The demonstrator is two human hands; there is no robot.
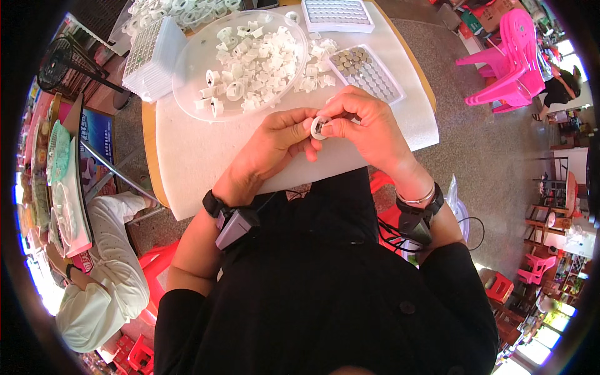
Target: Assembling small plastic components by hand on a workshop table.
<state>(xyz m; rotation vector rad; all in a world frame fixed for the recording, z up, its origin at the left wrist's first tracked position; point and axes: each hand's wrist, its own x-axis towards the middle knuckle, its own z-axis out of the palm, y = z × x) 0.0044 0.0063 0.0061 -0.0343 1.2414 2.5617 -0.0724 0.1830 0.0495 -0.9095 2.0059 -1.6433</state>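
A small round white plastic part (317, 133) with a dark centre is pinched between my two hands above the near side of the table. My left hand (281, 139) grips its left side between thumb and fingers. From the right, my right hand (369, 125) closes on it, thumb over the dark centre. Just beyond, many loose white plastic parts (262, 65) lie heaped on a round clear tray (187, 103). Close to my right fingers is a white compartment tray (381, 87) with several small round metallic pieces (352, 60) in its far portion.
Stacked clear trays (153, 62) stand at the table's left, another white tray stack (337, 15) at the far edge. A person in light clothes (115, 250) sits on my left near a side table. Pink plastic chairs (512, 65) stand right, and cables (394, 234) hang by my right wrist.
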